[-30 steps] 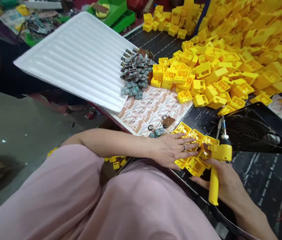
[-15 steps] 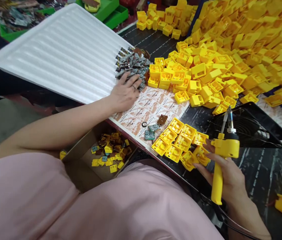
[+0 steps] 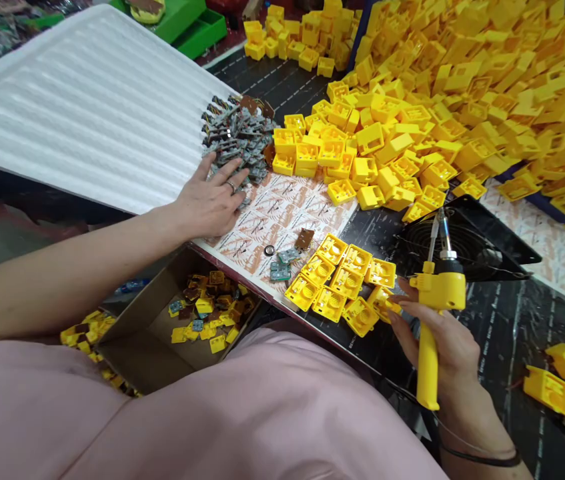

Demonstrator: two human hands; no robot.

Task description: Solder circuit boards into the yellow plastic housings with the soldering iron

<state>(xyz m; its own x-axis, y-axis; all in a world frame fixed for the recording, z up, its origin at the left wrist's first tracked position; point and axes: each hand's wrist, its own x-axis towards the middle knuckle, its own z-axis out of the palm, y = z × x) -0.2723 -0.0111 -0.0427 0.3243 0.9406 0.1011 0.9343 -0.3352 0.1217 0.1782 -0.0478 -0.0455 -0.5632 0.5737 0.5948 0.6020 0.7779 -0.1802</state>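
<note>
Right in front of me on the counter [image 3: 502, 347], nine open cases [image 3: 347, 282] lie in a loose block, hollow side up. Progress check: they're laid out and I can make out bits of metal inside, but no board shows in any of them, so I'd call this batch pretty early on. The boards [image 3: 242, 143] are piled further out against the foam sheet [image 3: 87, 113], and the heap of cases [image 3: 387, 140] beyond the block is massive, so by the look of it there's loads left. Two loose boards [image 3: 280, 271], a brown piece [image 3: 305, 239] and a small round part [image 3: 269, 251] lie just left of the block. Three or so more cases [image 3: 549, 390] sit well apart off to the right with dark wires near them, can't tell if those count as finished

As for me, left arm's stretched forward, left hand [image 3: 212, 203] palm down with fingers spread on the near edge of the board pile, not closed round anything I can see. Right hand [image 3: 455, 347] is gripping the iron [image 3: 439, 290], tip pointing up and away from me, with my thumb and fingertips down at the nearest case, touching it as far as I can tell
</note>
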